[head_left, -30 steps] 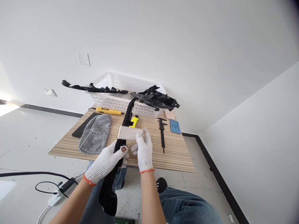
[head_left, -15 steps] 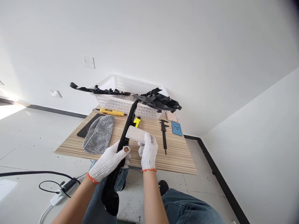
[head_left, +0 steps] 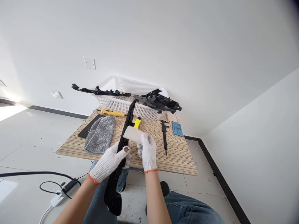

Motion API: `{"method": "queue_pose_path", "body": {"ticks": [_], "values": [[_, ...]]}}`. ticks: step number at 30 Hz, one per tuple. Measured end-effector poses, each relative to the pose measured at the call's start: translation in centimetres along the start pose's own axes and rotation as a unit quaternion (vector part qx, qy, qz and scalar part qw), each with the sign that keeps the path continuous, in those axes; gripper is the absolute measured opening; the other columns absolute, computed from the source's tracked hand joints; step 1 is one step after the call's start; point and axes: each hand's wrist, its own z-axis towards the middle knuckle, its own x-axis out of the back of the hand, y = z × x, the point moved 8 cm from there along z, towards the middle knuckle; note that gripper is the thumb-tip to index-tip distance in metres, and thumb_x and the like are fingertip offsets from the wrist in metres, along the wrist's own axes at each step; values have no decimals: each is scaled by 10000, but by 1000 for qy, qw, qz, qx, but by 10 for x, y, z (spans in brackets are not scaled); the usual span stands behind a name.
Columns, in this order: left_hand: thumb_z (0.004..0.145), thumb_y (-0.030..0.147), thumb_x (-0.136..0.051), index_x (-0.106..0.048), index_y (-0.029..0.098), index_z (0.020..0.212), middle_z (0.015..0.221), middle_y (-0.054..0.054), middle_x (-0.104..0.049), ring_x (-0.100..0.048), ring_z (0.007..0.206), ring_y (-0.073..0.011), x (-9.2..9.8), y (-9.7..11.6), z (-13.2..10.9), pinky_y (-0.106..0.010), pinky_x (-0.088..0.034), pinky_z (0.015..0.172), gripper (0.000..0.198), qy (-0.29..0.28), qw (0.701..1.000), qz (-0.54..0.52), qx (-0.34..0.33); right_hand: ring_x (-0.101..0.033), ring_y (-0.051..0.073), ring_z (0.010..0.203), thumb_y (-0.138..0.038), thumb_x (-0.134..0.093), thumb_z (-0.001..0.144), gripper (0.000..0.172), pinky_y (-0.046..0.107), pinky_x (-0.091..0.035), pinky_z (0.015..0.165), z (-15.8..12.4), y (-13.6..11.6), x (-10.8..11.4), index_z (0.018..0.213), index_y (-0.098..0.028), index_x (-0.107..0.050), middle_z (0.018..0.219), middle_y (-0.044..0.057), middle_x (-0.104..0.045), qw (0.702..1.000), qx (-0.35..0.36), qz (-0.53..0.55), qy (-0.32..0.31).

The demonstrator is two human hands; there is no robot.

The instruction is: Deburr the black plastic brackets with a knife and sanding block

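Observation:
My left hand, in a white knit glove with a hole at the thumb tip, is wrapped round a long black plastic trim part. The part slants from the basket's front edge down over my lap. Also gloved, my right hand pinches one end of a flat off-white rectangular pad. The pad's far end lies against or just over the trim part's right edge; contact cannot be made out. Right behind the pad is a yellow tool with a black end, partly hidden.
A white plastic basket holds several black plastic parts. On the wood-grain table lie a grey cloth, a black flat piece, a yellow-handled tool, a black caliper and a blue card. A power strip sits on the floor.
My right hand has shifted the pad slightly left, further across the trim part, and tilted it a little. My left hand keeps the same grip. The view has moved slightly.

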Motion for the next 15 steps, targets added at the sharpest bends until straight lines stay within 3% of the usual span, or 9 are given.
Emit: {"method": "queue_pose_path", "body": {"ticks": [3,7,12,15], "values": [[821,511,-684,-537,226,918,701,2,-657,-635,554,-187,2,0,-2,-327,-562,522,335,13,1000,0,6,-366,39,336,-535,-799,707,442,135,-257,296,0,3,-7,915,-222,-566,561,-80,-573,998,-17,-6,-66],[817,517,-703,-529,236,909,713,0,-658,-634,569,-184,0,4,-4,-314,-553,535,343,1,1000,-15,8,-369,27,348,-566,-776,714,462,113,-240,305,-1,-1,2,931,-230,-543,597,-74,-596,998,-4,59,-37],[769,614,-732,-552,217,922,677,4,-629,-615,570,-180,-1,3,-5,-311,-548,554,462,-8,997,-69,13,-293,48,286,-491,-749,765,379,138,-205,258,-14,1,-11,988,-232,-583,463,-116,-504,989,-25,6,-142],[762,733,-663,-524,209,866,637,13,-576,-571,541,-156,0,-8,-1,-297,-528,536,552,-12,990,-134,50,-339,60,280,-442,-743,749,367,147,-203,253,-12,-5,1,1004,-237,-578,495,-103,-554,991,8,82,-106]]}}
